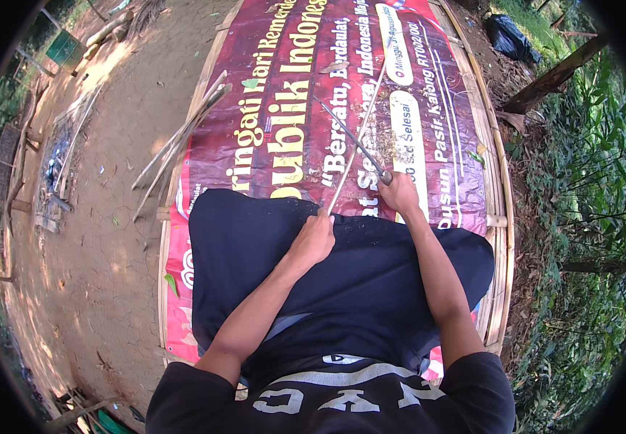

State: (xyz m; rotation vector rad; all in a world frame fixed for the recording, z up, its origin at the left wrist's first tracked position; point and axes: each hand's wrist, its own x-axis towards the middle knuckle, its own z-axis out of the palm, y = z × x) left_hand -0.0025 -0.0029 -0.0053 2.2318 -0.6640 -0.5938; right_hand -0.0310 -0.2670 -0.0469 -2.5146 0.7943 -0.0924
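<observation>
My left hand [314,239] is closed round the lower end of a thin pale stick [344,173], which slants up and away to the right. In my right hand [400,194] is the handle of a knife with a long, narrow dark blade [349,136]. The blade points away and to the left, crossing the stick just ahead of my hands; whether the two touch I cannot tell. Both hands are over the near part of a red printed banner [215,163], by the edge of the dark cloth [255,239] across my lap. Small shavings or debris speckle the banner.
The banner covers a bamboo platform [502,217]. Several thin sticks [183,141] lie over its left edge. Bare earth [117,239] stretches left, with ashes and charred wood [56,170]. To the right are green plants [581,188], a slanting wooden post [555,76] and a black plastic bag [512,37].
</observation>
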